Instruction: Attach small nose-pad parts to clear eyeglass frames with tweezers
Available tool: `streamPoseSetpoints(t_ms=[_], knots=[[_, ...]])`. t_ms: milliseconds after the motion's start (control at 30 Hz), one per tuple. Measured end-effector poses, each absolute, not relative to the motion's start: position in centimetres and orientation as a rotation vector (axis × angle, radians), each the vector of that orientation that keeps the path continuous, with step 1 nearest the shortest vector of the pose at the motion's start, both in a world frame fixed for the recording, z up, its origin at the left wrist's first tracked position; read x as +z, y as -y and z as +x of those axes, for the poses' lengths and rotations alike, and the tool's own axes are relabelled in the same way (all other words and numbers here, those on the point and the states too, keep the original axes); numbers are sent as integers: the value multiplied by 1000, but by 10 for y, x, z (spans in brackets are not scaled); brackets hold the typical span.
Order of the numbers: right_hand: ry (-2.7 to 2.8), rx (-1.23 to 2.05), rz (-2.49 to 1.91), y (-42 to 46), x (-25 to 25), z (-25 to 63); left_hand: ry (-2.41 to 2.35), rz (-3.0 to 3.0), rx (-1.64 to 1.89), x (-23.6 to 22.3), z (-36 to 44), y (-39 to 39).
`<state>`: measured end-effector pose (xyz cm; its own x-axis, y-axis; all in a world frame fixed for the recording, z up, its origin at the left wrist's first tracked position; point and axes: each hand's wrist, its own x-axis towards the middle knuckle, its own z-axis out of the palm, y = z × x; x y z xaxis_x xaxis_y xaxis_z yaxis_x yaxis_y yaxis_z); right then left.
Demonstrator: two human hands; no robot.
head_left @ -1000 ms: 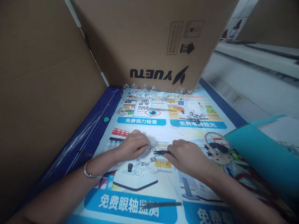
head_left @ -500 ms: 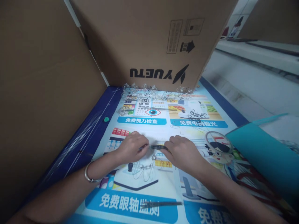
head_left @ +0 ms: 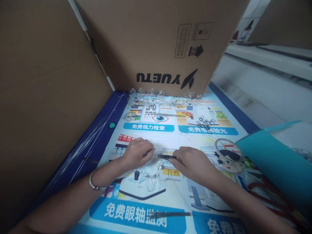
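To the far left of the fingers, a cardboard panel [head_left: 46,81] is seen standing upright. A bangle [head_left: 91,182] is worn on the left wrist, and a small green lump [head_left: 112,125] is seen to the left of the left fingers, a little beyond them. The left hand [head_left: 138,152] is closed, with thumb and finger pinched narrow on the upper end of a wire piece [head_left: 148,176]; its thin loops are spread below and between the two sets of fingers, over a printed sheet [head_left: 165,138]. Well beyond the fingers, clear wire clumps [head_left: 146,95] are heaped along the foot of a printed cardboard board [head_left: 156,42]. Nearer to the body than the fingers, a bundle of thin wires [head_left: 174,214] is laid flat. Pliers [head_left: 165,156] are gripped in the curled fingers of the right hand [head_left: 192,161], their tips pointed left at the wire; whether they are clamped on it cannot be told. Beyond the right fingers, dark rings [head_left: 206,124] are scattered. To their right, a clear round dish [head_left: 227,139] is placed near a teal folder [head_left: 275,156].
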<state>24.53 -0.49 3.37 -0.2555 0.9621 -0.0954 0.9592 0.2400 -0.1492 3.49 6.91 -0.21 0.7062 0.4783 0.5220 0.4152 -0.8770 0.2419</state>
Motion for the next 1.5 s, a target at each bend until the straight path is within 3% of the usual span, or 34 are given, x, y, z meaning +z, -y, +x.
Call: streamPoseSetpoints(t_ms=[200,533,933,1500], knots=[[2522,339,-1896,11,38,243,-646,2885,822,-5,33,-70],[2570,151,-1895,14,39,239,-544,2845,691,-4,33,-75],[2536,78,-1881,15,38,239,-710,2772,806,-8,33,-71],[2540,96,-1871,12,36,238,-1208,2895,369,-6,42,-63]])
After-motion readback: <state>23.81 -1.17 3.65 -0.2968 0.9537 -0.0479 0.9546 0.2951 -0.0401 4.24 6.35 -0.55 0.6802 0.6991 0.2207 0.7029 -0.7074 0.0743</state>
